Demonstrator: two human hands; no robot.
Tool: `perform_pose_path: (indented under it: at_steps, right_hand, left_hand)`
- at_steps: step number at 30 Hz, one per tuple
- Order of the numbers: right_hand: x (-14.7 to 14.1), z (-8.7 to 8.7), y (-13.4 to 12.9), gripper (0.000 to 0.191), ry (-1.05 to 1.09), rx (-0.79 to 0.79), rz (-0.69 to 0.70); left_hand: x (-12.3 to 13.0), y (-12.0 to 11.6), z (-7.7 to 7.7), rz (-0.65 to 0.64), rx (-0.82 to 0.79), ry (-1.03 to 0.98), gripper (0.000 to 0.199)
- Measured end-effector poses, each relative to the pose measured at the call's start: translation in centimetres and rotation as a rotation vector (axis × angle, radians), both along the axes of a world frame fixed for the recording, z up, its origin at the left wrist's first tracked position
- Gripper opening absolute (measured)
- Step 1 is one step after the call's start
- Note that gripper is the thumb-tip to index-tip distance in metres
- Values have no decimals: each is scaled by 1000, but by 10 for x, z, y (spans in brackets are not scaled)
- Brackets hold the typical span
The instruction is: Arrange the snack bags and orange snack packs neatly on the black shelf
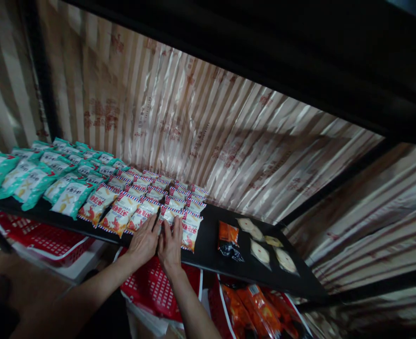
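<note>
At the near edge of the black shelf (pixel 210 245), in its middle stretch, left hand (pixel 142 241) with fingers stretched forward, unclenched, against the left side of a striped-edge snack bag (pixel 167 213). Right hand (pixel 170 245) on the near face of the same bag, likewise unclenched, fingers slightly parted (thumbs too hidden to judge). Just to the right of this bag, another of the same kind (pixel 191 230); to the left and behind, more of them in rows running to the far side. Farther left, rows of teal-and-white bags (pixel 68 197). On the right part of the shelf, well apart from the rows, an orange-and-black packet (pixel 229 239), with pale flat packs (pixel 260 253) beside and beyond. Beneath the shelf, a red basket (pixel 67 252) on the left, another red basket (pixel 151 287) below the hands, and a third red basket (pixel 216 301) on the right, with orange packets (pixel 259 306) inside. Along the far side, wrinkled printed sheeting (pixel 194 122).
</note>
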State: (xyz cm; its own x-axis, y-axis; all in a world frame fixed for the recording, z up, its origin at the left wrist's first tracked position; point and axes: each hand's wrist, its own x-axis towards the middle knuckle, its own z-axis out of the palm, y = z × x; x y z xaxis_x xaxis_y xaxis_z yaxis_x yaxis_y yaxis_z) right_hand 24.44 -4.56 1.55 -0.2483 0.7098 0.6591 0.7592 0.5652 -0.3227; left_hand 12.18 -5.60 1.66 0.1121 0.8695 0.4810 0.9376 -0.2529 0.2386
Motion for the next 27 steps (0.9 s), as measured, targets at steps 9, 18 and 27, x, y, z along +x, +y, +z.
perform_pose_path:
  at_steps: [9,18,27]
  right_hand:
    - [5,-8,0,47,34,-69,34]
    - [10,4,0,48,16,-201,62]
    - [14,2,-13,52,76,-190,128]
  left_hand:
    - [9,-18,-1,28,-142,28,55]
    - [21,-23,-4,89,-236,19,55]
    - [21,-23,-14,82,-69,22,56]
